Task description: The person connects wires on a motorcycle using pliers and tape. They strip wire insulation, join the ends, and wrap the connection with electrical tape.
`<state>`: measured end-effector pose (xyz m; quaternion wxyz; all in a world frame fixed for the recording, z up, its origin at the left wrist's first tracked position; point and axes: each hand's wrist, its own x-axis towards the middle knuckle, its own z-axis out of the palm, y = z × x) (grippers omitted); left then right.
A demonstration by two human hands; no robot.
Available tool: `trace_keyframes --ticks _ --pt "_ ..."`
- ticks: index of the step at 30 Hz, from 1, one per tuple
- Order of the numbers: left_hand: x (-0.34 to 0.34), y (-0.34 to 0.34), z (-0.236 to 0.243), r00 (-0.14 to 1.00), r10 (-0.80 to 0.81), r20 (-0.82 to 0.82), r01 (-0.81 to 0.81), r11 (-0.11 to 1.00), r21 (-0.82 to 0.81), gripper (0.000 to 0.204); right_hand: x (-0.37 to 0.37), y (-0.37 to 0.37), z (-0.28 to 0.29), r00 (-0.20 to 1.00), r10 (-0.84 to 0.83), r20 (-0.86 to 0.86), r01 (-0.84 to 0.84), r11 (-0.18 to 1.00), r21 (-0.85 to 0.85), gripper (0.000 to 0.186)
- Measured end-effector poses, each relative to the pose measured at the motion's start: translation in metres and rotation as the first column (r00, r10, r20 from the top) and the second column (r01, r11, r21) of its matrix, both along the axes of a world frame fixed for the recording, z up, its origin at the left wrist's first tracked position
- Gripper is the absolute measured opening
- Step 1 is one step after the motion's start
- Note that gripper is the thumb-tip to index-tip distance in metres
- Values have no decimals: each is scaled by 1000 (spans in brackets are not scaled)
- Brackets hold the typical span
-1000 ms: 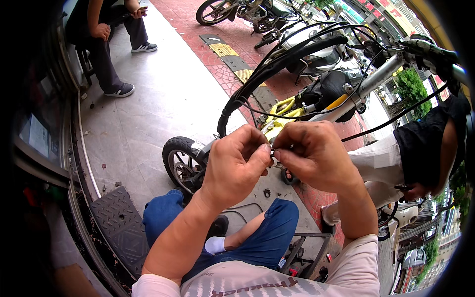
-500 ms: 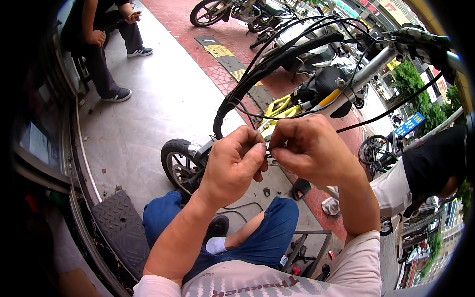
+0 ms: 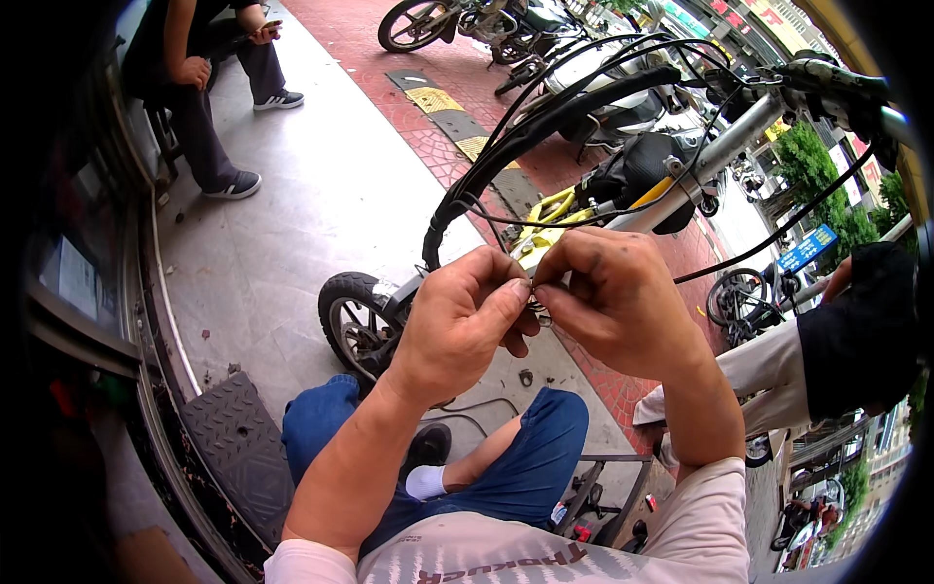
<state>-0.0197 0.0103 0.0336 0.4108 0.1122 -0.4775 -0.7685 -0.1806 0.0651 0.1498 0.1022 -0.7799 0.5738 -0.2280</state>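
Observation:
Above my knees, my left hand (image 3: 457, 316) and my right hand (image 3: 623, 307) meet with thumbs and index fingers pinched, the fingertips almost touching. Something small, perhaps thin wire ends, is between them, but the fingers hide most of it. Just beyond them stands a scooter-like two-wheeler with a yellow frame part (image 3: 556, 209), a silver steering tube (image 3: 732, 136) and a small black-tyred wheel (image 3: 336, 297). A black cable bundle (image 3: 457, 195) arches from its handlebar at the upper right and comes down behind my left hand.
A black ramp plate (image 3: 233, 428) lies at the left by a doorway. Someone in dark trousers (image 3: 204, 146) sits at the upper left. Another person in a black top (image 3: 856, 331) is at the right. Parked motorcycles (image 3: 486, 29) and a speed bump (image 3: 443, 107) are farther off.
My hands stay pinched together, with only slight shifts of the fingers and the right hand. The person at the right has changed position, and their feet no longer show in the same place.

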Motion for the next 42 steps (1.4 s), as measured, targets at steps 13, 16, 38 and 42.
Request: trace_keyframes --ticks 13,16,38,42 --pt "2 -3 4 1000 5 28 -5 1000 -23 18 3 6 -1 993 17 -118 -21 999 -34 12" --pt "5 -6 6 996 -69 51 69 998 -2 19 6 10 -10 984 43 -175 -71 985 -154 12" --pt "3 -2 0 998 4 61 0 997 -73 16 13 45 -117 142 -76 987 84 994 64 43" --pt "-2 3 0 989 91 116 -73 986 -151 12 14 34 -118 194 -99 976 162 984 68 30"
